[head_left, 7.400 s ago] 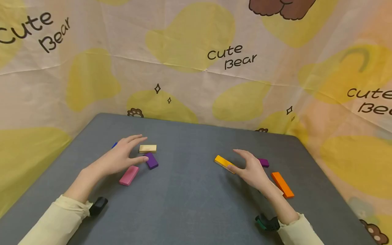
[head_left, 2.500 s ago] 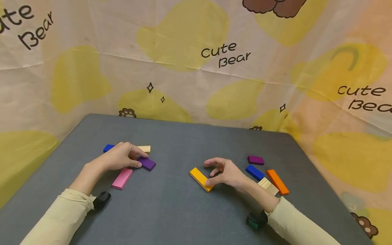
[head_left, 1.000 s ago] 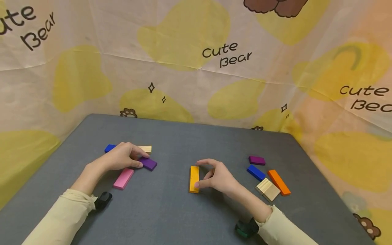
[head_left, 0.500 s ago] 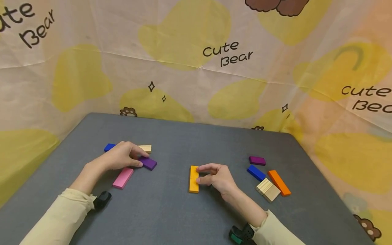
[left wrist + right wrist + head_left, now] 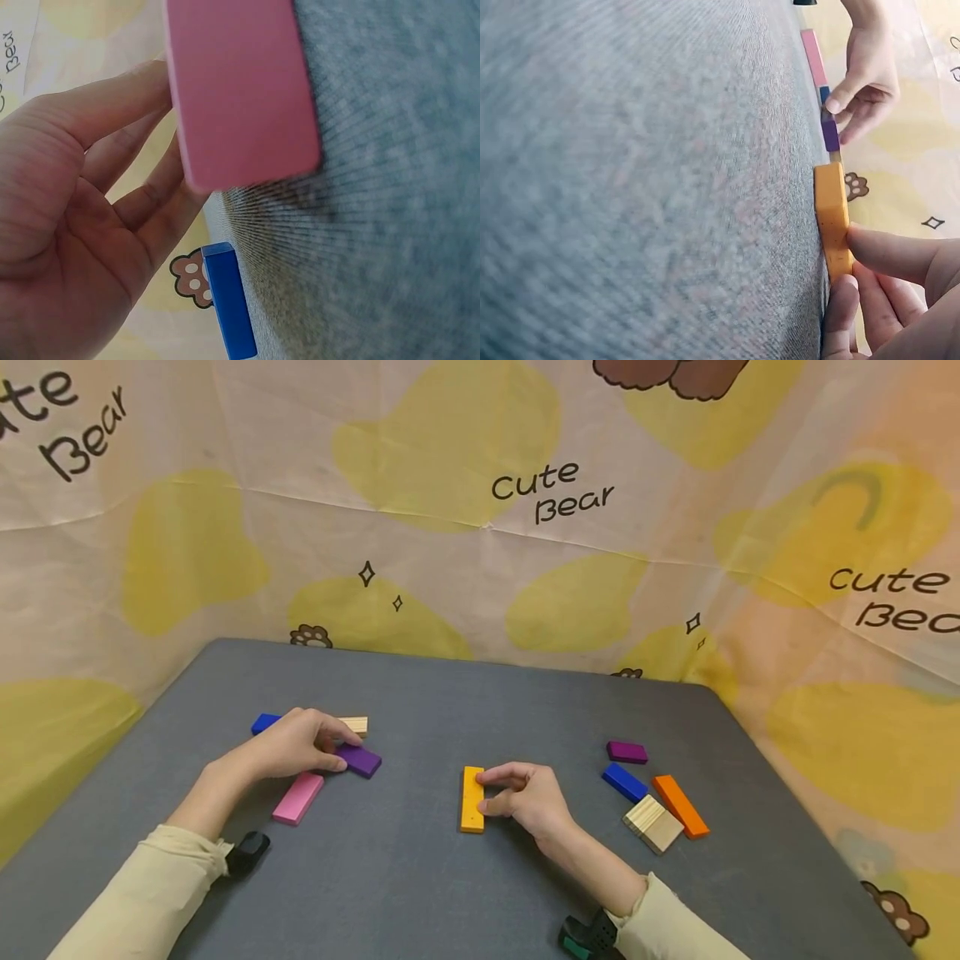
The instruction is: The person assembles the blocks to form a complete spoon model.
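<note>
your left hand [image 5: 300, 743] is partly closed, thumb and fingers bent to a small gap, pinching the left end of a flat, oblong purple block [image 5: 363, 762] that rests left of the middle of the grey-blue table [image 5: 390, 877]. your right hand [image 5: 536, 797] is about half open, thumb and index finger a little apart and gently bent; their tips touch the right long side of a flat, oblong yellow-orange block [image 5: 471, 806]. that block lies near the middle of the table, its length running near to far, to the right of the purple block and apart from it. close to your left hand on the near side you have an oblong pink block [image 5: 297, 798], slanting, while a bright blue block [image 5: 265, 723] lies on the far left, partly hidden by the hand, and a pale, striped wooden block [image 5: 356, 727] shows beyond your fingers. from your left wrist, the pink block covers your fingertips, so you cannot see their hold there. over on the right you have a small magenta-purple block [image 5: 627, 752] farthest away, then a second blue block [image 5: 625, 782], then pale wooden pieces [image 5: 654, 823] beside a long orange block [image 5: 680, 806]. a cream cloth with yellow patches [image 5: 450, 452] hangs behind the table's far edge.
</note>
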`<state>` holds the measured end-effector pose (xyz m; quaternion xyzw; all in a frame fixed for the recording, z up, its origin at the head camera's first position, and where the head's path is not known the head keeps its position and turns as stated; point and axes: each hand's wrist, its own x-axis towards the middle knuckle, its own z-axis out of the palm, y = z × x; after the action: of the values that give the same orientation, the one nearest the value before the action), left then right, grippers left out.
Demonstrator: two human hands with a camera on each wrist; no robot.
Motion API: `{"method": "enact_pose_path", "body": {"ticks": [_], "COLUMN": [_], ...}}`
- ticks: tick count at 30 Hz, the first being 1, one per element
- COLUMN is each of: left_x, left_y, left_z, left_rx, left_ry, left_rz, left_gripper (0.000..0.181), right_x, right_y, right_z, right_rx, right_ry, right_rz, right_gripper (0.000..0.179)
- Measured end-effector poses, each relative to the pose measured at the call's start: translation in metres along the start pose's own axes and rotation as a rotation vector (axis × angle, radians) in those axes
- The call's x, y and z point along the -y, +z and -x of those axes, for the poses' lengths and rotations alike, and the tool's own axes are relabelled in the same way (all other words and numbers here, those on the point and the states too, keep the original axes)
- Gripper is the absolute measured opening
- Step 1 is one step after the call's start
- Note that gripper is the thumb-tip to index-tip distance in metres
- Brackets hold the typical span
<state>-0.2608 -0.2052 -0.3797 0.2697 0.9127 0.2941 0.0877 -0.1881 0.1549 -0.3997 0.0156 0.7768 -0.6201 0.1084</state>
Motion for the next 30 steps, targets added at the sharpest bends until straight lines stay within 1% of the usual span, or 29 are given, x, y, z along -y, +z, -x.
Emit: {"method": "enact_pose_path", "body": {"ticks": [6, 13, 19, 21, 26, 30], "left_x": [0.000, -0.002, -0.008, -0.009, -0.010, -0.010], "left_y": [0.000, 0.001, 0.005, 0.006, 0.006, 0.005], "left_z": [0.001, 0.001, -0.001, -0.002, -0.001, -0.001], "left_rx": [-0.001, -0.014, -0.009, -0.007, -0.024, -0.037], "left_ry": [-0.002, -0.009, 0.024, 0.027, 0.022, 0.039], "left_rz": [0.003, -0.014, -0.035, -0.034, -0.043, -0.053], "left_gripper": [0.034, 0.034, 0.033, 0.032, 0.031, 0.031], "right_x": [0.001, 0.005, 0.005, 0.004, 0.003, 0.002], "right_y": [0.001, 0.002, 0.001, 0.000, 0.000, 0.000], "right_z": [0.000, 0.003, 0.002, 0.002, -0.001, -0.003], "right_rx": [-0.009, -0.021, -0.027, -0.028, -0.026, -0.023], "right_ry": [0.001, -0.026, -0.039, -0.042, -0.047, -0.045], "right_rz": [0.032, 0.043, 0.086, 0.096, 0.096, 0.086], "right_gripper": [0.030, 0.033, 0.031, 0.030, 0.031, 0.032]}}
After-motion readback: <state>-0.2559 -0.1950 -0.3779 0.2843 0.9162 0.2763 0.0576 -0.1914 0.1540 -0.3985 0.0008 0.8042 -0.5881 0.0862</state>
